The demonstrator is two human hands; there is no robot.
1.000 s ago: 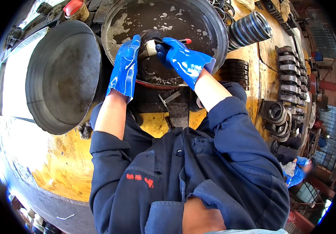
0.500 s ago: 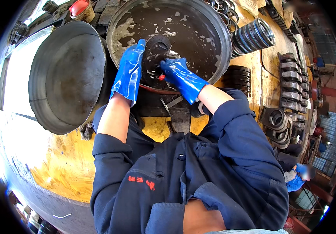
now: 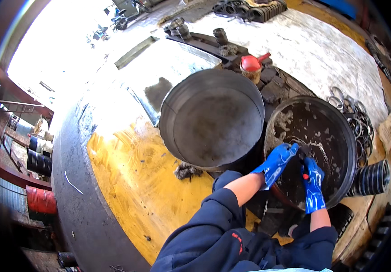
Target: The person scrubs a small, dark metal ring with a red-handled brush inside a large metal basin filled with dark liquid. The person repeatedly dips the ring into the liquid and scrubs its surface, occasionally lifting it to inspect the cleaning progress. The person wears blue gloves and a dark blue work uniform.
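Both my hands wear blue rubber gloves and are over a round metal tub [image 3: 350, 145] of dark, murky liquid with pale foam patches. My left hand [image 3: 277, 164] is closed on the edge of a dark metal part [image 3: 292, 171], whose outline blends into the liquid. In the earlier frame this part shows a round opening. Closed against the part's other side, my right hand [image 3: 313, 176] grips a tool of which only a red end [image 3: 305, 176] shows. What the tool's working end looks like is hidden.
Left of the tub stands a wide, bare-bottomed metal basin [image 3: 213, 120]. Behind are a red ladle [image 3: 250, 63] on a small pot and a rectangular metal tray [image 3: 136, 52]. Metal rings [image 3: 363, 136] and a stack of ringed parts [image 3: 372, 177] lie right. A dark rag [image 3: 187, 171] sits by the basin.
The view has swung left, so the tub and hands now appear farther right. Both hands stay at the dark part, and the right hand has shifted slightly lower beside it.
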